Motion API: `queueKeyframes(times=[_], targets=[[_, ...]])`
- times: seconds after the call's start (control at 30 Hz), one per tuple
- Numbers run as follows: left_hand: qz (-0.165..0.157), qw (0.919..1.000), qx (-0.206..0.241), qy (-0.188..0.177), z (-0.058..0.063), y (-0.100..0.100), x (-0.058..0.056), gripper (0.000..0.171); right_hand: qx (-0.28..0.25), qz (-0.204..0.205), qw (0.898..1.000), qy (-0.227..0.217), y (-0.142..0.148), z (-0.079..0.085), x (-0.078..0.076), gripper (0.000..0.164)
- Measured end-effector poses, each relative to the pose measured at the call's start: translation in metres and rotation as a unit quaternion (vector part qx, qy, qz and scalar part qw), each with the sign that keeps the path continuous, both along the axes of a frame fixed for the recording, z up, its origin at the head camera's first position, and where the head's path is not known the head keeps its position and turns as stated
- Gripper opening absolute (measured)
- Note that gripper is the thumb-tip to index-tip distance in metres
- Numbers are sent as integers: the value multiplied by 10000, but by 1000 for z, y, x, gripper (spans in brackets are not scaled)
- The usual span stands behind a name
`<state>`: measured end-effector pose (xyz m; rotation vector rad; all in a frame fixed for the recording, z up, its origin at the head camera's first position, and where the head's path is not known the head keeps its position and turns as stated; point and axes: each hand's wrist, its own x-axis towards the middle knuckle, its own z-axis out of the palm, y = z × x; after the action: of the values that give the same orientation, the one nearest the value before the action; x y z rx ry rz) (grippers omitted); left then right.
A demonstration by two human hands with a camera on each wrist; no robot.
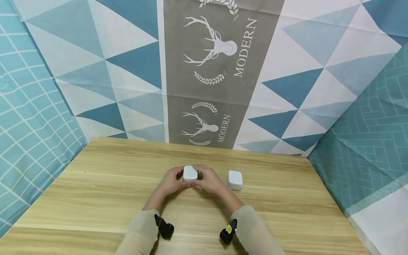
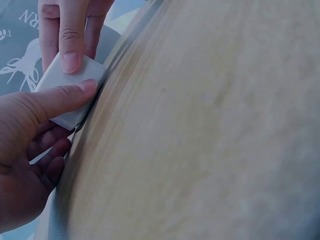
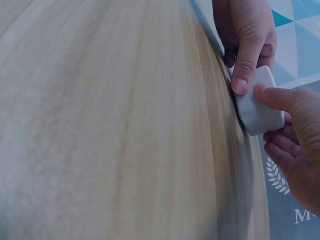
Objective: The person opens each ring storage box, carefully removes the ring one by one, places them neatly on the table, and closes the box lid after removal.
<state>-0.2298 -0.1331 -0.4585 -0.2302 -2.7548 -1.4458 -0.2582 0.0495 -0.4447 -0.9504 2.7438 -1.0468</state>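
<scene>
Sleeves: a beige left sleeve [image 1: 141, 228] and right sleeve [image 1: 255, 230], a small black wrist camera [image 1: 165, 227] strapped at the left cuff.
Left hand [image 1: 170, 182]: pinches the left side of the held block, thumb on its near face.
Right hand [image 1: 208, 180]: pinches the same block from the right, thumb also on the near face.
Held block [image 1: 190, 173]: white, rounded-edged, between both hands over the wood-grain tabletop [image 1: 95, 198]; whether it rests or is lifted, I cannot tell.
Second block [image 1: 234, 178]: a similar white one, upright on the tabletop, right of the right hand and apart from it.
Progress: one block is in hand, the other untouched; handling seems under way, not finished.
Backdrop: deer-head print [image 1: 223, 47] beyond the table's far edge.
</scene>
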Motion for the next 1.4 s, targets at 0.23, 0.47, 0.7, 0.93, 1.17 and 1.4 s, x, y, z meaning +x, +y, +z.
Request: queueKeyframes(times=[0.23, 0.47, 0.7, 0.93, 1.17, 1.4], targets=[[-13, 9999, -77, 69, -3, 0, -1, 68, -82, 4, 9998, -178, 1, 1, 0, 64], [-6, 9999, -100, 76, -4, 1, -1, 69, -83, 29, 9995, -298, 2, 2, 0, 62], [-3, 10000, -83, 37, -4, 1, 0, 69, -136, 47, 9990, -435, 3, 3, -1, 62], [2, 9999, -131, 24, -3, 2, 0, 69, -79, 38, 9991, -404, 4, -1, -4, 61], [35, 10000, -28, -61, 0, 1, 3, 69, -80, 72, 9990, -438, 4, 0, -5, 60], [41, 9999, -117, -28, -1, 0, 0, 71, -112, 156, 9989, -422, 3, 3, -9, 59]])
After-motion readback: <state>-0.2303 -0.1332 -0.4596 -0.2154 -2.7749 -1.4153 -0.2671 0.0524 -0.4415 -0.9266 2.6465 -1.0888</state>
